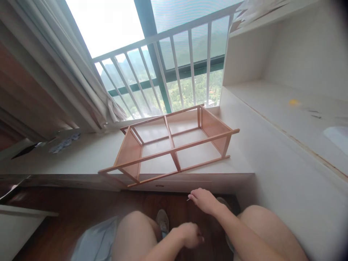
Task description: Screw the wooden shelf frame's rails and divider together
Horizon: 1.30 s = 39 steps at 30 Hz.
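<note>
A light-brown wooden frame lies on its side on the white window ledge, with panels at both ends and a divider across its middle. My right hand is in front of the ledge, below the frame and apart from it. Its thumb and fingers pinch a small thin pin-like piece, too small to identify. Closer to my body and lower, my left hand hangs between my knees with its fingers curled in. Whatever it may hold is hidden. Neither hand touches the frame.
White railings and a window stand behind the ledge. Grey curtains hang at left, near a small clear packet. On the right shelf lie a yellow item and thin dark pieces.
</note>
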Motion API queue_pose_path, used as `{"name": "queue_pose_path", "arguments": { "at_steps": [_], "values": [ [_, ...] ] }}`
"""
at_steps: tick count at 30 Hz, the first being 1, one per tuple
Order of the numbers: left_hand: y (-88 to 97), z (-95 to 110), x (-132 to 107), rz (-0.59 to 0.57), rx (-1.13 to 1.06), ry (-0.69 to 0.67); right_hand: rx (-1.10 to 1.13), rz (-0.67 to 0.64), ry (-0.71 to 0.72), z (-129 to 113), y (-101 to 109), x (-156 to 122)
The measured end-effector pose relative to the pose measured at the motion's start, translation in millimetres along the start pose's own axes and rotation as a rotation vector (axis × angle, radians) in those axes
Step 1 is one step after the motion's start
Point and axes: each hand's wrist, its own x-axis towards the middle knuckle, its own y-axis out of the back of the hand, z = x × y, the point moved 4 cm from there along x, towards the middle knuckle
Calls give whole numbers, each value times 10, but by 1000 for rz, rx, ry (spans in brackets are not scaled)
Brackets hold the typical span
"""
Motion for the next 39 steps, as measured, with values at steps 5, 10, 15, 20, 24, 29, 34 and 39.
{"name": "queue_pose_path", "arguments": {
  "at_steps": [5, 10, 15, 20, 24, 29, 34, 39],
  "values": [
    [772, -358, -262, 325, 6, 66, 20, 58, -71, 151, 120, 60],
    [1525, -690, -320, 701, -65, 33, 28, 31, -108, 310, 77, 157],
    [1841, -720, -263, 945, -224, -138, -12, -41, -149, 484, 6, 284],
    [2113, -569, -216, 1187, -142, -260, -14, -67, -214, 576, -20, 409],
    [2206, -590, -8, 1148, -55, -138, 114, 5, -209, 582, 25, 437],
    [2173, -701, 222, 954, -157, -108, 278, 154, -150, 557, 56, 360],
    [2092, -726, 219, 865, -198, -163, 337, 190, -76, 396, 23, 223],
    [2016, -737, 240, 894, -162, -200, 226, 200, -20, 147, 152, 187]
  ]
}}
